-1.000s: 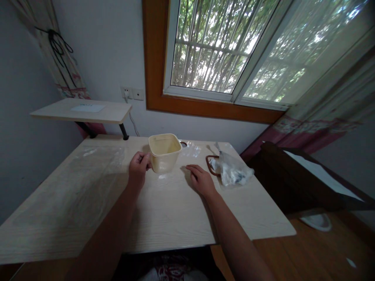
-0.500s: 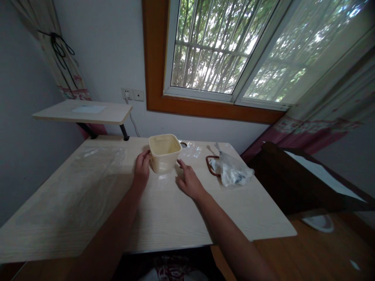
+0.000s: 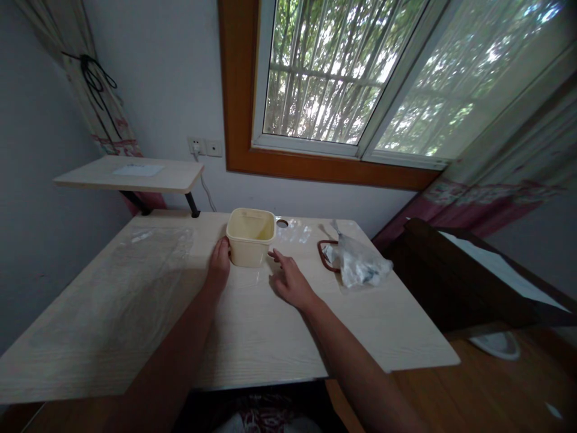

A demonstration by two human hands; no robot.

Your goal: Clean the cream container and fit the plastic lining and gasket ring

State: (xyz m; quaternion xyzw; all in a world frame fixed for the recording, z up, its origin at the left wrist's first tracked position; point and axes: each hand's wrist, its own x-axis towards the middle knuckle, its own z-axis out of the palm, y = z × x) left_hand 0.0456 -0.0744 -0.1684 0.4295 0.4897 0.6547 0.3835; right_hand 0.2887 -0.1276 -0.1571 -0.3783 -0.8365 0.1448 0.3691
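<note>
An open-topped cream plastic storage bin (image 3: 250, 252) stands upright on the far middle part of the table, a plain side facing me. My left hand (image 3: 219, 263) rests against the bin's left side with its fingers fairly straight, partly hidden along the wall. To the right of the bin is my right hand (image 3: 291, 279), open, its index finger pointing at the lower right corner and its thumb apart. Whether that fingertip touches the bin I cannot tell. Neither hand wraps around anything.
To the right lie a clear plastic bag (image 3: 363, 264) with contents and a brown frame-like handle (image 3: 325, 264). Clear plastic film (image 3: 153, 258) covers the table's left part. A raised shelf (image 3: 130, 174) stands at back left, and a cable hole (image 3: 282, 224) sits behind the bin.
The bin has turned, so a plain side faces me where a ribbed one did, and it has shifted slightly left. My right fingers have followed it a little leftward.
</note>
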